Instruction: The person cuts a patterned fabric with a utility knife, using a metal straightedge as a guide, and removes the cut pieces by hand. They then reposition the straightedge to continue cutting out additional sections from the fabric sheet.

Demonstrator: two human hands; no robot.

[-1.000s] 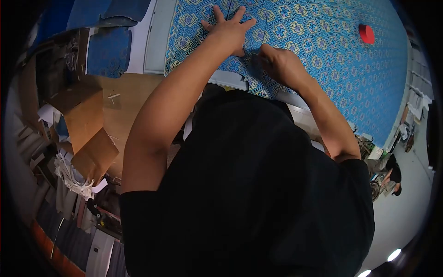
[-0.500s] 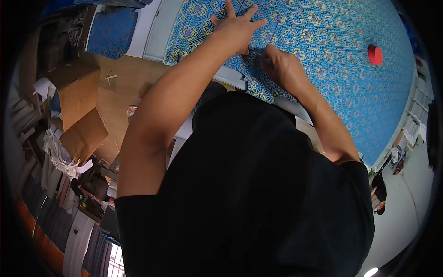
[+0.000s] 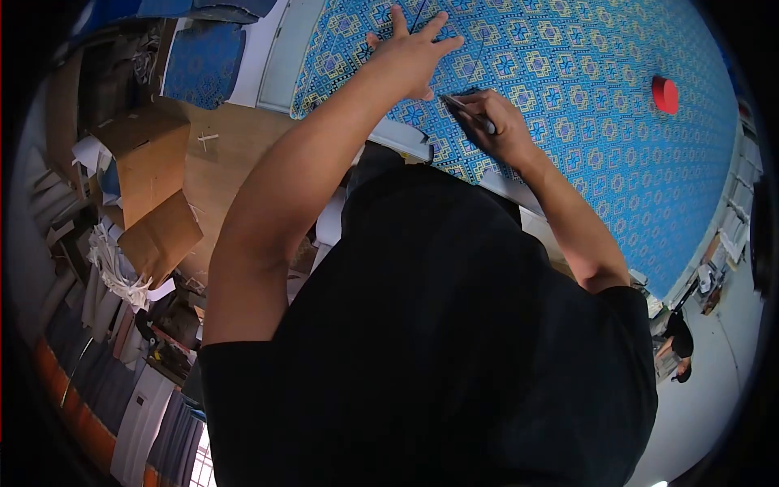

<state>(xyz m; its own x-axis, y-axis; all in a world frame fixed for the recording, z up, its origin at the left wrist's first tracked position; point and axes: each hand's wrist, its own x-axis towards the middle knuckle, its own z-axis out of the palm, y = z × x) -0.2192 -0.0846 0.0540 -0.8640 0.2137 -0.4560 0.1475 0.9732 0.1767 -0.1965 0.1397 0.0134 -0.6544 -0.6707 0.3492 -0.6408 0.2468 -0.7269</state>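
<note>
My left hand (image 3: 407, 57) lies with fingers spread on a blue fabric (image 3: 560, 122) patterned with yellow and dark squares. To its right, my right hand (image 3: 501, 122) grips a slim pen (image 3: 488, 124) with a pale rear end. The pen's tip points left, close over the fabric just beside the left hand's thumb side. A thin dark curved line (image 3: 480, 57) runs on the fabric above the right hand, and another dark line shows near the left fingertips.
A red round object (image 3: 665, 96) rests on the fabric at the right. Open cardboard boxes (image 3: 154, 191) stand on the floor at the left, beside rolls and scraps. A folded blue piece (image 3: 203, 65) lies at upper left. Another person (image 3: 677, 345) is far off at the right.
My right hand has turned and come slightly down from the end of the curved line, so the pen now shows pointing left. My left hand stays spread on the fabric.
</note>
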